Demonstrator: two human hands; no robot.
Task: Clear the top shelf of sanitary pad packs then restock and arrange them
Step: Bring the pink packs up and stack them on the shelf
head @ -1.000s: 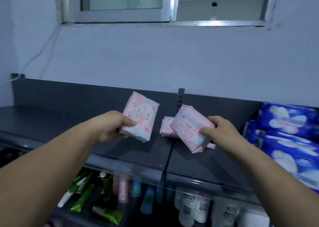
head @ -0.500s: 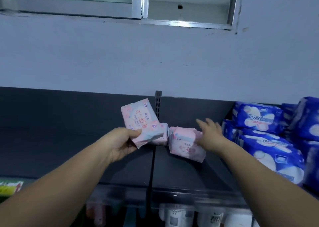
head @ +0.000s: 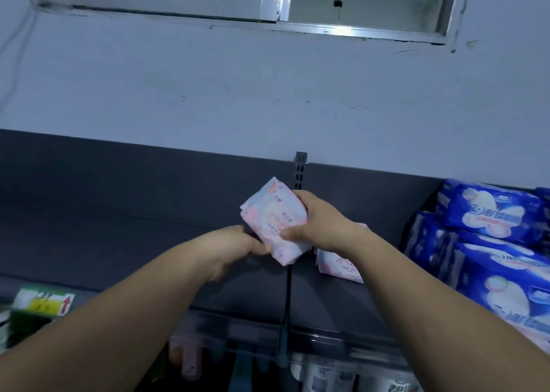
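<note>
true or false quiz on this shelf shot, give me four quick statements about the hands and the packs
1. The right hand grips a pink pack. True.
2. The blue packs sit at the left end of the shelf. False: they are stacked at its right end.
3. A second pink pack lies on the shelf, partly hidden by the right forearm. True.
4. The left hand holds a blue pack. False: it touches the lower edge of the pink pack that the right hand grips.
</note>
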